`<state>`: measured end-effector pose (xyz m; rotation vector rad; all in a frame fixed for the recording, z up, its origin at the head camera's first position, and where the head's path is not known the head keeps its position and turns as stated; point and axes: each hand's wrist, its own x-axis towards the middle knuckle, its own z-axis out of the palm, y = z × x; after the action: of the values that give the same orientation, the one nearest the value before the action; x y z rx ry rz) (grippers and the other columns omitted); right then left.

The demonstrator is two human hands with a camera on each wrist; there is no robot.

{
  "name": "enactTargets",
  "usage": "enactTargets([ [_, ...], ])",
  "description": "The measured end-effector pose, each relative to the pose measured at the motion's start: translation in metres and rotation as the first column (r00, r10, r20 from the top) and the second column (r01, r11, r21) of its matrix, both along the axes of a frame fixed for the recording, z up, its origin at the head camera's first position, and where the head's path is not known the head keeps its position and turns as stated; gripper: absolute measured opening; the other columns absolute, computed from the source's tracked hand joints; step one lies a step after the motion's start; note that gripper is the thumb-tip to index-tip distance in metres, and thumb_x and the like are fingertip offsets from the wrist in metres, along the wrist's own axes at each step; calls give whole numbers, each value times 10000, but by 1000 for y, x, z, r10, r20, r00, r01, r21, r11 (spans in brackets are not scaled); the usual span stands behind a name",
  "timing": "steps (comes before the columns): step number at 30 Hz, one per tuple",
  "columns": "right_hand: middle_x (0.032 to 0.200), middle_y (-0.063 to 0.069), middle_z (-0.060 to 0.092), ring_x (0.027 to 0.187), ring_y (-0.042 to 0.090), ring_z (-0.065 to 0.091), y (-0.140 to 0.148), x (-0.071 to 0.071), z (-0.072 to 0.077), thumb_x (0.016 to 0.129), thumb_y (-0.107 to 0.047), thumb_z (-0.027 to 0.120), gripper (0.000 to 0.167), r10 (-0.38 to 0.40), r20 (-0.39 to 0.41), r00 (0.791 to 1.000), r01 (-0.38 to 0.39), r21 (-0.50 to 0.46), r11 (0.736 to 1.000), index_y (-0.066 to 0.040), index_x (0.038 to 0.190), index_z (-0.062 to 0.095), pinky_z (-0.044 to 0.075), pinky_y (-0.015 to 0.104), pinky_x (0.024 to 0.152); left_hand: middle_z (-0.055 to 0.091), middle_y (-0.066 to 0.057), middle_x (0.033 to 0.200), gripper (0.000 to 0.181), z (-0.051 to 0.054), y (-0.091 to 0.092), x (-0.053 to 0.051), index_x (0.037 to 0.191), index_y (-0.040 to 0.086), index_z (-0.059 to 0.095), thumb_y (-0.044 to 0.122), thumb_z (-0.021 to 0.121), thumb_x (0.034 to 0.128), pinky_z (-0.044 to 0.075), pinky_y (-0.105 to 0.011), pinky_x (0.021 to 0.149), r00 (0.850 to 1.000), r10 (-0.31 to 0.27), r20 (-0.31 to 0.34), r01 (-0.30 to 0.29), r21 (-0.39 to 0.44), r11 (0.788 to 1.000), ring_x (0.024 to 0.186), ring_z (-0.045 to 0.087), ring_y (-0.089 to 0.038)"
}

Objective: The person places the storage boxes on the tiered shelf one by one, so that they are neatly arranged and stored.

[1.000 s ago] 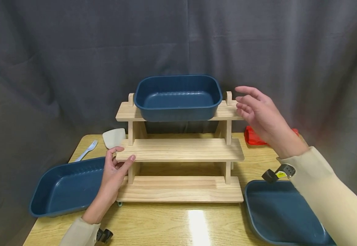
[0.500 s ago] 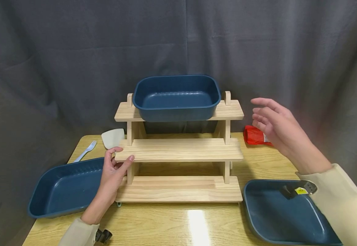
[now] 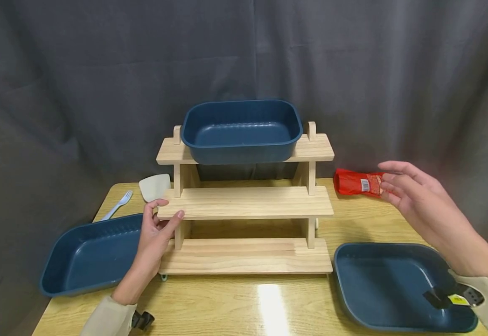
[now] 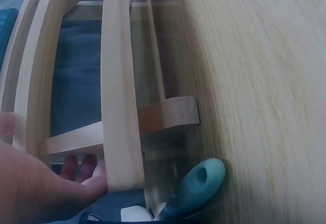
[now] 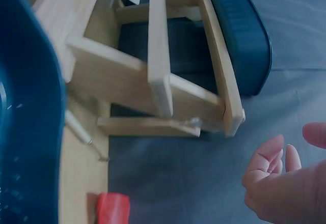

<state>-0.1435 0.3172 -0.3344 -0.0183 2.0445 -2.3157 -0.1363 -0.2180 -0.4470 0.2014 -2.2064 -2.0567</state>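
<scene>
The stand (image 3: 244, 203) is midway across the worktop (image 3: 210, 303), in front of a curtain (image 3: 244, 46). On its top shelf (image 3: 317, 147) sits one tub (image 3: 241, 154); a second tub (image 3: 97, 256) lies left of the stand, a third tub (image 3: 399, 280) right. Behind the second tub is a fork (image 3: 119, 204), with a spatula (image 3: 155, 186) between fork and stand. Behind the third tub lies a packet (image 3: 359, 183). The left hand (image 3: 156, 233) is at the middle shelf's (image 3: 269, 200) left end, the right hand (image 3: 428, 200) right of the stand, apart from it
</scene>
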Motion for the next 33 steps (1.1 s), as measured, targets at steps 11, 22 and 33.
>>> enactTargets([
  [11, 1460, -53, 417, 1193, 176, 427, 47, 29, -28, 1149, -156, 577, 302, -34, 20, 999, 33, 46, 998, -192, 1449, 567, 556, 212, 873, 551, -84, 1148, 543, 0, -1, -1, 1480, 198, 400, 283, 750, 1073, 524, -289, 800, 1000, -4, 10, 4, 7, 1000, 1023, 558, -224],
  [22, 1242, -39, 549, 1039, 116, 571, 84, 55, -55, 1157, -104, 534, 283, -37, 54, 998, 34, 53, 998, -245, 1364, 665, 562, 205, 850, 548, -78, 1121, 533, -1, -2, -2, 1471, 198, 414, 281, 755, 1070, 504, -302, 799, 1000, 10, 10, -10, -4, 1000, 1007, 562, -217],
  [33, 1321, -50, 549, 1054, 87, 567, 112, 76, -83, 1154, 0, 491, 365, -19, -36, 999, 22, 93, 995, -146, 1444, 658, 551, 202, 830, 537, -78, 1155, 532, -1, -2, 0, 1471, 223, 415, 290, 756, 1069, 502, -293, 819, 1000, 9, 24, -9, 10, 1000, 1048, 556, -216],
])
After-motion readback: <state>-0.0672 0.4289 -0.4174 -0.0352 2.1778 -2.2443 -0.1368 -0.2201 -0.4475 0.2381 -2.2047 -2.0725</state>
